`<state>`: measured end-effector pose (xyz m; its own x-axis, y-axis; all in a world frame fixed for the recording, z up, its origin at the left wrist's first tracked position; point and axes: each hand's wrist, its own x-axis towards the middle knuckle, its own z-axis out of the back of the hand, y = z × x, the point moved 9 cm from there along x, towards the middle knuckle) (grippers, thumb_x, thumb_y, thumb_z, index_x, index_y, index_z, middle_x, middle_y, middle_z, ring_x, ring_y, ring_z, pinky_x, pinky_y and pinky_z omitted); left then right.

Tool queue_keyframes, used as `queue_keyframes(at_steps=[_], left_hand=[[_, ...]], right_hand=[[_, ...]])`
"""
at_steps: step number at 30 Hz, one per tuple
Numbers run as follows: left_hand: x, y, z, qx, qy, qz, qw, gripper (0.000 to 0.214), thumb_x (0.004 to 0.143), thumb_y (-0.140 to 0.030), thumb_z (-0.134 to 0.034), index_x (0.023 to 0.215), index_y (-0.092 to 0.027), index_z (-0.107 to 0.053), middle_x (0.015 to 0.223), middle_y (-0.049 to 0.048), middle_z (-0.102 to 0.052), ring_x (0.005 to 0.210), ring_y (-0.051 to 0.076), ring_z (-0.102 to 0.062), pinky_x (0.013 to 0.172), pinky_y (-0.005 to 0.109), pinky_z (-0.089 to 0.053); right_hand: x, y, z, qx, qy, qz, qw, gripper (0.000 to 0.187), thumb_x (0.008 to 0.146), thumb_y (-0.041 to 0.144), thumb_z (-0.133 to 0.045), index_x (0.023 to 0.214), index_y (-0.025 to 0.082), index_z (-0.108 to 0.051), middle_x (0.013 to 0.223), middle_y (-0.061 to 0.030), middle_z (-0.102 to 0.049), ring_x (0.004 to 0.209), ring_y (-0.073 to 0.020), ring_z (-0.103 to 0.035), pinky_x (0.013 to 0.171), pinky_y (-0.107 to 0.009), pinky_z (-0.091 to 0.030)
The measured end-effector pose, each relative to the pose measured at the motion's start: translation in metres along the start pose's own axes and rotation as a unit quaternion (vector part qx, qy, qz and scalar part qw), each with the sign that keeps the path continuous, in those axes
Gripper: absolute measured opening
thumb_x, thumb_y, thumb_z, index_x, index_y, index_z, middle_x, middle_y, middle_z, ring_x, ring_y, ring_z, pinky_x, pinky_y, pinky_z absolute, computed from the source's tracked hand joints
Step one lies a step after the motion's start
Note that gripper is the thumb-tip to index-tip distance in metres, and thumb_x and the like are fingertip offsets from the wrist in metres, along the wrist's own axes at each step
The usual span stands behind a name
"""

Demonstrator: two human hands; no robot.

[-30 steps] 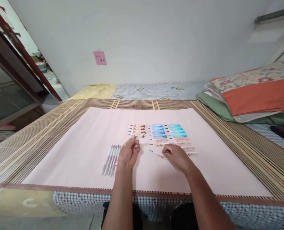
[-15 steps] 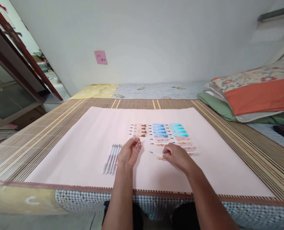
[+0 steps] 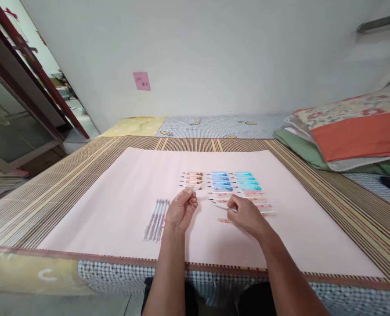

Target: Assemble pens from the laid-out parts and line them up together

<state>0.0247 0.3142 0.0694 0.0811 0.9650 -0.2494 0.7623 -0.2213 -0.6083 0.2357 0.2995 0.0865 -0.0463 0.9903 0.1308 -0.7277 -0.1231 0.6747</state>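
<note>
Fingers of the right hand (image 3: 247, 216) pinch a slim white refill (image 3: 218, 204), those of the left hand (image 3: 183, 208) a white tube (image 3: 198, 187), both over pink paper (image 3: 99, 210), probably light, stiff, slightly slippery, best gripped mid-length.

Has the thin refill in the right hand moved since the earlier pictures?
Yes: the refill has moved up the picture, its dark end now nearer the blue pens.

White refill (image 3: 220, 205), pale pink sheet (image 3: 106, 210)
</note>
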Motion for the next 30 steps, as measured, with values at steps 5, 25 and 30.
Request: queue_keyframes(at_steps=[5, 25, 30], left_hand=[[-0.002, 0.001, -0.003, 0.009, 0.003, 0.0, 1.0, 0.036, 0.059, -0.016, -0.091, 0.088, -0.008, -0.071, 0.069, 0.0021, -0.063, 0.059, 0.007, -0.056, 0.055, 0.016, -0.049], [-0.006, 0.01, -0.016, 0.04, 0.043, 0.031, 0.998, 0.038, 0.057, -0.022, -0.095, 0.084, -0.009, -0.072, 0.066, 0.0003, -0.06, 0.056, 0.006, -0.051, 0.053, 0.015, -0.045], [-0.007, 0.01, -0.016, 0.049, 0.05, 0.029, 0.997, 0.038, 0.058, -0.024, -0.095, 0.083, -0.009, -0.071, 0.067, 0.0001, -0.06, 0.057, 0.006, -0.051, 0.054, 0.015, -0.044]], right_hand=[[0.0, -0.001, 0.031, 0.301, -0.137, -0.031, 0.943, 0.019, 0.078, 0.038, -0.071, 0.083, 0.02, -0.068, 0.072, -0.0009, -0.066, 0.063, -0.0156, -0.056, 0.06, -0.029, -0.044], [-0.008, 0.017, 0.051, 0.431, -0.212, -0.002, 0.877, 0.028, 0.081, 0.046, -0.079, 0.083, 0.02, -0.073, 0.07, -0.0014, -0.069, 0.059, -0.0128, -0.059, 0.06, -0.027, -0.051], [-0.009, 0.025, 0.051, 0.411, -0.201, 0.001, 0.889, 0.027, 0.082, 0.046, -0.077, 0.082, 0.019, -0.072, 0.07, -0.0015, -0.069, 0.059, -0.0128, -0.059, 0.061, -0.027, -0.051]])
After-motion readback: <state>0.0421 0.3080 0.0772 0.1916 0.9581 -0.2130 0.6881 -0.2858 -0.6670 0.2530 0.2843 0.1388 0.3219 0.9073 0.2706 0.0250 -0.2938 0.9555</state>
